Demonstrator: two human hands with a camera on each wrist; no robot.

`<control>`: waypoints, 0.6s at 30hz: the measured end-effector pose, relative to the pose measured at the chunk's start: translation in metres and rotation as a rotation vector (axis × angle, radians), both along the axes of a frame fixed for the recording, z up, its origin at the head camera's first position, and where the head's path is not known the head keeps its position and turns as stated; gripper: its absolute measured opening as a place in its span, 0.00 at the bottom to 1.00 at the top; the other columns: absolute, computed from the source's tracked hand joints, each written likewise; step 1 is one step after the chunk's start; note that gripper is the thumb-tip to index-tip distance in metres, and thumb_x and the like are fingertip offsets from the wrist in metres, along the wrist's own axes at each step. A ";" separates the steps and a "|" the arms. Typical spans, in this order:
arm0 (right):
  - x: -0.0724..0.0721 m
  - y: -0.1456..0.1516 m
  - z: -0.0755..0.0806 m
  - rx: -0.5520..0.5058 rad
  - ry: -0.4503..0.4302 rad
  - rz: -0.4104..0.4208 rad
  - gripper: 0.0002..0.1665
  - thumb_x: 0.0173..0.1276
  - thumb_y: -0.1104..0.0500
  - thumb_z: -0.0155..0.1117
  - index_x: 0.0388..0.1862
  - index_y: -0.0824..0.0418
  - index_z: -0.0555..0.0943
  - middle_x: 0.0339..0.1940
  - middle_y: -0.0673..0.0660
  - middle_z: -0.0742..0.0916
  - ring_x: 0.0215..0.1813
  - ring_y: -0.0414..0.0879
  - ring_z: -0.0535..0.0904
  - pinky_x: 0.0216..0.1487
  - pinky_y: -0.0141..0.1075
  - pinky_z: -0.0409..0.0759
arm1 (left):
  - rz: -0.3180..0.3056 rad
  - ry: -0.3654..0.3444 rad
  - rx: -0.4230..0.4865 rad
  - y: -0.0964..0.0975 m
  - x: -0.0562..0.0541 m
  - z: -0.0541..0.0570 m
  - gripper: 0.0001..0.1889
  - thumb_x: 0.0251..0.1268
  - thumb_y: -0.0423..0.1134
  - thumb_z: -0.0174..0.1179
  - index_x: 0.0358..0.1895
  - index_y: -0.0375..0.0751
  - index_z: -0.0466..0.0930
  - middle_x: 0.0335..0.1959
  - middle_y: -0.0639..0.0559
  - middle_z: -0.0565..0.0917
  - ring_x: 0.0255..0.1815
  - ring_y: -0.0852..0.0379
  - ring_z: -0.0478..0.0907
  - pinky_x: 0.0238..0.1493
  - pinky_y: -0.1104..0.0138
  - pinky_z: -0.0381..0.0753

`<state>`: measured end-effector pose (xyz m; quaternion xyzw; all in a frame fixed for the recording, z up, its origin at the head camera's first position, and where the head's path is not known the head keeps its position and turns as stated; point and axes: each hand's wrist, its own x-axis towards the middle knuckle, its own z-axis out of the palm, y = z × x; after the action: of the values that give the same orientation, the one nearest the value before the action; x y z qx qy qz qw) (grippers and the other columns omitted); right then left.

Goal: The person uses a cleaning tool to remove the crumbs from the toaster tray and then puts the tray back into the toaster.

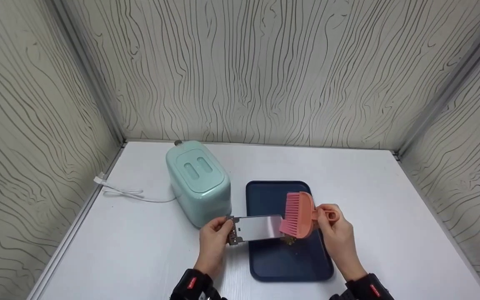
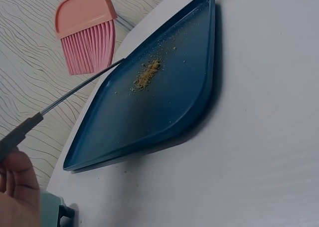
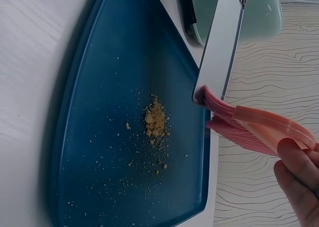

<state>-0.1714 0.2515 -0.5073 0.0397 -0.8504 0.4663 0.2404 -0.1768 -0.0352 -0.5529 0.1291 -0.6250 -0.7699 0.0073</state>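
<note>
My left hand (image 1: 213,246) pinches the dark end piece of a flat, shiny metal crumb tray (image 1: 261,228), held out over a dark blue serving tray (image 1: 290,264). By its handle, my right hand (image 1: 341,239) grips a coral cleaning brush (image 1: 305,214) with pink bristles. In the right wrist view the bristles (image 3: 217,103) touch the far end of the crumb tray (image 3: 219,52). A small heap of brown crumbs (image 3: 155,118) lies on the blue tray, with finer specks scattered around it.
A mint-green toaster (image 1: 200,187) with a lid on top stands left of the blue tray. Its white cord (image 1: 152,201) runs left to a plug near the table's edge. Patterned wall panels (image 1: 256,75) enclose the white table (image 1: 140,246) at the back and sides.
</note>
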 end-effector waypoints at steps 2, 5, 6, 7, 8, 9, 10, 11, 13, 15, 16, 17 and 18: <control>0.000 0.000 -0.001 0.004 -0.009 -0.008 0.08 0.79 0.64 0.56 0.48 0.67 0.80 0.31 0.56 0.89 0.29 0.35 0.83 0.29 0.25 0.78 | 0.003 -0.002 -0.003 0.000 0.000 -0.001 0.13 0.68 0.31 0.63 0.49 0.24 0.82 0.32 0.49 0.83 0.29 0.60 0.77 0.29 0.70 0.78; 0.000 0.001 -0.001 0.012 -0.003 -0.016 0.08 0.79 0.64 0.56 0.47 0.67 0.80 0.31 0.57 0.89 0.30 0.34 0.83 0.30 0.24 0.79 | 0.005 0.012 -0.025 0.000 -0.001 -0.001 0.12 0.67 0.30 0.62 0.48 0.23 0.81 0.31 0.50 0.83 0.29 0.60 0.77 0.29 0.71 0.78; 0.000 0.001 -0.002 0.019 0.002 -0.019 0.08 0.78 0.64 0.56 0.47 0.67 0.80 0.31 0.57 0.89 0.29 0.34 0.83 0.29 0.24 0.79 | 0.004 0.020 -0.033 0.000 -0.001 -0.001 0.12 0.67 0.30 0.62 0.48 0.22 0.81 0.31 0.49 0.83 0.29 0.60 0.76 0.28 0.71 0.77; 0.000 0.001 -0.002 0.022 0.012 -0.019 0.07 0.78 0.65 0.56 0.47 0.68 0.80 0.31 0.57 0.89 0.29 0.34 0.83 0.29 0.23 0.78 | 0.006 0.027 -0.035 0.000 -0.001 -0.001 0.12 0.67 0.29 0.62 0.47 0.21 0.81 0.31 0.49 0.83 0.29 0.60 0.77 0.28 0.71 0.78; -0.001 0.002 -0.002 0.022 0.021 -0.018 0.07 0.78 0.65 0.57 0.47 0.68 0.80 0.31 0.57 0.88 0.29 0.34 0.82 0.29 0.23 0.78 | 0.007 0.029 -0.037 0.000 0.000 0.000 0.12 0.67 0.29 0.62 0.47 0.21 0.81 0.31 0.49 0.83 0.29 0.60 0.77 0.28 0.71 0.78; -0.001 0.002 -0.003 0.024 0.029 -0.020 0.07 0.78 0.66 0.57 0.47 0.68 0.80 0.31 0.56 0.88 0.29 0.34 0.82 0.29 0.23 0.78 | 0.008 0.033 -0.036 -0.001 0.000 0.000 0.12 0.67 0.29 0.62 0.47 0.20 0.81 0.31 0.49 0.83 0.29 0.60 0.77 0.28 0.71 0.78; -0.001 0.002 -0.003 0.025 0.038 -0.020 0.07 0.78 0.66 0.57 0.47 0.68 0.80 0.31 0.56 0.88 0.29 0.34 0.82 0.29 0.23 0.78 | 0.008 0.036 -0.035 -0.001 0.000 0.000 0.12 0.67 0.28 0.61 0.47 0.20 0.80 0.31 0.49 0.83 0.29 0.60 0.77 0.28 0.71 0.78; -0.002 0.002 -0.003 0.023 0.046 -0.019 0.07 0.77 0.67 0.57 0.47 0.69 0.80 0.31 0.56 0.88 0.29 0.35 0.81 0.29 0.23 0.78 | 0.011 0.029 -0.031 -0.001 0.000 0.000 0.12 0.67 0.29 0.62 0.47 0.20 0.81 0.32 0.49 0.83 0.29 0.60 0.77 0.29 0.71 0.78; -0.002 0.003 -0.004 0.024 0.064 -0.022 0.07 0.77 0.67 0.57 0.47 0.69 0.80 0.30 0.56 0.88 0.28 0.35 0.81 0.29 0.23 0.77 | 0.019 0.025 -0.029 -0.002 0.000 -0.001 0.12 0.67 0.29 0.62 0.47 0.21 0.81 0.32 0.49 0.83 0.29 0.60 0.77 0.29 0.71 0.78; -0.002 0.003 -0.005 0.038 0.080 -0.029 0.06 0.77 0.67 0.57 0.46 0.69 0.80 0.29 0.56 0.87 0.28 0.35 0.80 0.28 0.22 0.76 | 0.028 0.018 -0.025 -0.002 0.000 -0.002 0.12 0.67 0.29 0.62 0.47 0.21 0.81 0.32 0.48 0.84 0.29 0.60 0.77 0.29 0.71 0.78; -0.003 0.004 -0.005 0.046 0.091 -0.032 0.06 0.76 0.68 0.58 0.46 0.69 0.80 0.29 0.56 0.87 0.28 0.35 0.80 0.28 0.22 0.75 | 0.031 0.018 -0.024 -0.002 0.000 -0.002 0.12 0.67 0.29 0.62 0.47 0.21 0.81 0.32 0.48 0.84 0.29 0.59 0.77 0.29 0.71 0.78; -0.003 0.003 -0.005 0.052 0.101 -0.034 0.06 0.76 0.68 0.58 0.46 0.69 0.80 0.29 0.56 0.87 0.28 0.34 0.79 0.27 0.22 0.75 | 0.037 0.013 -0.021 -0.002 0.000 -0.002 0.12 0.67 0.30 0.63 0.47 0.22 0.81 0.32 0.48 0.84 0.29 0.60 0.77 0.29 0.71 0.78; -0.003 0.004 -0.006 0.062 0.112 -0.037 0.06 0.76 0.68 0.58 0.46 0.69 0.81 0.28 0.55 0.87 0.27 0.34 0.79 0.27 0.22 0.74 | 0.040 0.015 -0.022 -0.002 0.000 -0.002 0.12 0.67 0.30 0.63 0.47 0.22 0.81 0.32 0.48 0.84 0.29 0.60 0.77 0.29 0.71 0.78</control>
<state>-0.1740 0.2550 -0.5129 0.0576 -0.8502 0.4324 0.2948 -0.1764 -0.0372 -0.5551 0.1360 -0.6307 -0.7635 0.0290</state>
